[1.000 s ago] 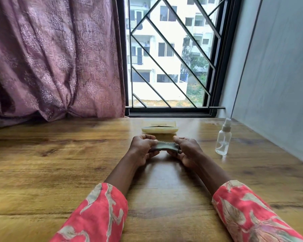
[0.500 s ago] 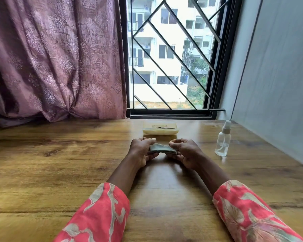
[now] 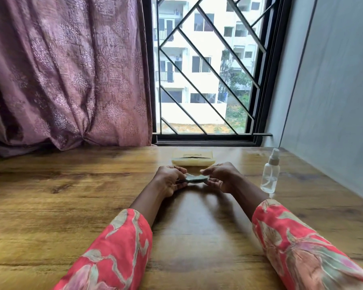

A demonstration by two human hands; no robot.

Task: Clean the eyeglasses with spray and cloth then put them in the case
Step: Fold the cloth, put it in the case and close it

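Table (image 3: 71,206) and curtain (image 3: 67,70) unchanged from a second earlier; camera had tilted slightly, so the window (image 3: 203,70) filled more of the view. Case (image 3: 193,161) stayed flat on the table just beyond the hands, spray bottle (image 3: 270,174) upright to the right of them. Left hand (image 3: 169,181) and right hand (image 3: 222,177) both kept their fingers curled, pinching opposite ends of the grey-green cloth (image 3: 194,178) just above the table; the cloth looked more bunched than before. Eyeglasses couldn't be made out, possibly hidden inside the cloth. Sleeves cut off at bottom edge.
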